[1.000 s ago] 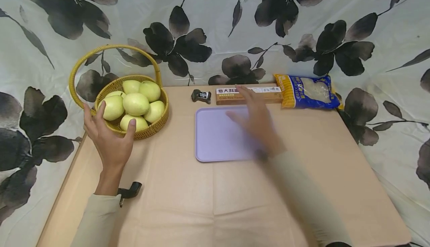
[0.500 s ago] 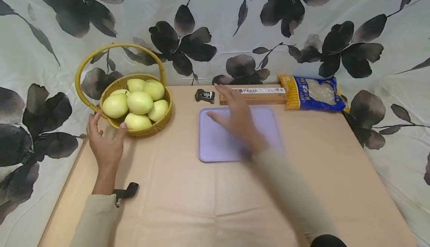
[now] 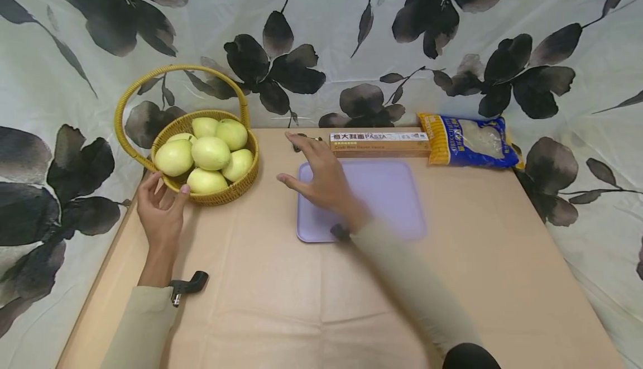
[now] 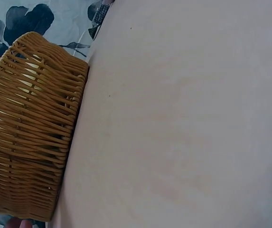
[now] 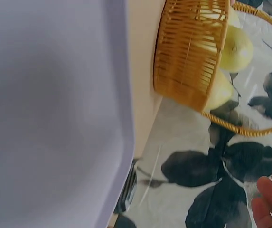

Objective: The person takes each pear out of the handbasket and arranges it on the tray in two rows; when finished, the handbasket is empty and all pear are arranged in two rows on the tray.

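Observation:
In the head view my left hand (image 3: 163,212) is at the near left side of a yellow woven basket (image 3: 228,193), fingertips at its rim and wall. Its grip, if any, is unclear. Several pale green round fruits (image 3: 210,153) fill the basket. My right hand (image 3: 324,176) is over the left part of a lilac tray (image 3: 382,201), fingers extended and thumb apart, holding nothing. Its fingers partly cover a small black wrapped item (image 3: 295,147) behind the tray. The left wrist view has the basket's slatted wall (image 4: 36,128) and a few fingertips (image 4: 14,222).
A long brown pasta box (image 3: 379,144) lies behind the tray. To its right is a blue and yellow bag (image 3: 472,140) with a transparent window. A beige cloth (image 3: 281,302) covers the table, and a floral curtain (image 3: 341,28) hangs behind it.
My right hand has moved left across the tray, uncovering the pasta box and partly hiding the black item. My left hand's fingers have drawn in from above the fruit to the basket's side.

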`<control>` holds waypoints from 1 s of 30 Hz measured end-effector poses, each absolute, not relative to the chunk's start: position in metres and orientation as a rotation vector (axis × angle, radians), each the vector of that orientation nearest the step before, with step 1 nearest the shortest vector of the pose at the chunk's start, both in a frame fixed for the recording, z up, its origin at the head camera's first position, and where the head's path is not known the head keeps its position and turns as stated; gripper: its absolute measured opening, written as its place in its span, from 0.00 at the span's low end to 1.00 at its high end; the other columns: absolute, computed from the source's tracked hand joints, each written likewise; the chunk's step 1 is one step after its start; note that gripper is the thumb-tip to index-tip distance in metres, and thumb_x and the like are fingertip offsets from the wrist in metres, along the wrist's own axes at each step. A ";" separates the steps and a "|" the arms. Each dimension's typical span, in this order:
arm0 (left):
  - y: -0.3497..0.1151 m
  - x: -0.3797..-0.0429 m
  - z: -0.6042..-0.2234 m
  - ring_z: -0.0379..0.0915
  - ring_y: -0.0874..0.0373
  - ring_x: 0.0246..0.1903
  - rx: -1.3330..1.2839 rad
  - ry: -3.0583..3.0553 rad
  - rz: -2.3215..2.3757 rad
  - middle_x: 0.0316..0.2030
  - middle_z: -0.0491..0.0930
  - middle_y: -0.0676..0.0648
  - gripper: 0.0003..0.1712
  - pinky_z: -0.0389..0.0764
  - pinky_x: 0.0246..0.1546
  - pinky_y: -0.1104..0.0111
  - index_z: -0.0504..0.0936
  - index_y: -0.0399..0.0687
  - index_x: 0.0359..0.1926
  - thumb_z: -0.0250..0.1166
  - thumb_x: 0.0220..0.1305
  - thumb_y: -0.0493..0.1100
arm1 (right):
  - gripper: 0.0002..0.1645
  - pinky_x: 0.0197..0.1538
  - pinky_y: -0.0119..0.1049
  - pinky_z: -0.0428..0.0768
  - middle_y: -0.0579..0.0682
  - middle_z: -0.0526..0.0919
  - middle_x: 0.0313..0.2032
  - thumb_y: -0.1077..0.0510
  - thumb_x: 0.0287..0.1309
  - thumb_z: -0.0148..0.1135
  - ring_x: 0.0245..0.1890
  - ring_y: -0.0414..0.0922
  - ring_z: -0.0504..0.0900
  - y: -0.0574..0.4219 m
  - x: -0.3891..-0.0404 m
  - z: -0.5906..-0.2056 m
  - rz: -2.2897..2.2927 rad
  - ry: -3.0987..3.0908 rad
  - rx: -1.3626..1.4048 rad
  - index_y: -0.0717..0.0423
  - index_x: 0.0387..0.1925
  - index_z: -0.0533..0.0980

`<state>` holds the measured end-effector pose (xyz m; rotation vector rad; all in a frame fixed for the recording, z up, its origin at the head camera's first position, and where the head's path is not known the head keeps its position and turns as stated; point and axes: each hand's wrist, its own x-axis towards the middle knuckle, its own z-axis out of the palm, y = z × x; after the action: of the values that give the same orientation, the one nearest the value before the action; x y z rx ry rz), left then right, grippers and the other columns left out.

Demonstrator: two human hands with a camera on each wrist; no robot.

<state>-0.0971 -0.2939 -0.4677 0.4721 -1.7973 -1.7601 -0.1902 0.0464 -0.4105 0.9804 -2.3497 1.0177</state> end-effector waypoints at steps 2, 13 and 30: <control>-0.294 -0.098 -0.469 0.62 0.46 0.77 0.476 -1.783 -1.788 0.82 0.58 0.49 0.38 0.65 0.80 0.50 0.70 0.51 0.73 0.76 0.65 0.36 | 0.50 0.76 0.44 0.72 0.46 0.78 0.72 0.36 0.62 0.74 0.70 0.46 0.77 0.039 -0.190 -0.411 1.030 -2.354 0.993 0.44 0.79 0.66; -0.289 -0.098 -0.471 0.66 0.48 0.74 0.455 -1.690 -1.877 0.79 0.68 0.47 0.37 0.77 0.62 0.80 0.70 0.47 0.72 0.74 0.66 0.32 | 0.49 0.75 0.44 0.75 0.44 0.75 0.74 0.34 0.63 0.73 0.73 0.44 0.73 -0.007 -0.194 -0.410 1.116 -2.405 1.070 0.43 0.79 0.66; -0.289 -0.098 -0.472 0.64 0.49 0.78 0.483 -1.651 -1.949 0.78 0.69 0.47 0.37 0.73 0.71 0.75 0.68 0.50 0.73 0.72 0.67 0.32 | 0.49 0.72 0.32 0.71 0.44 0.76 0.72 0.35 0.61 0.76 0.71 0.40 0.72 -0.081 -0.216 -0.411 1.143 -2.550 1.159 0.42 0.78 0.67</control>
<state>-0.0976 -0.2888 -0.4716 0.4826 -1.6513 -1.9490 -0.2162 -0.0810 -0.4111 1.1587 -2.5498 1.1433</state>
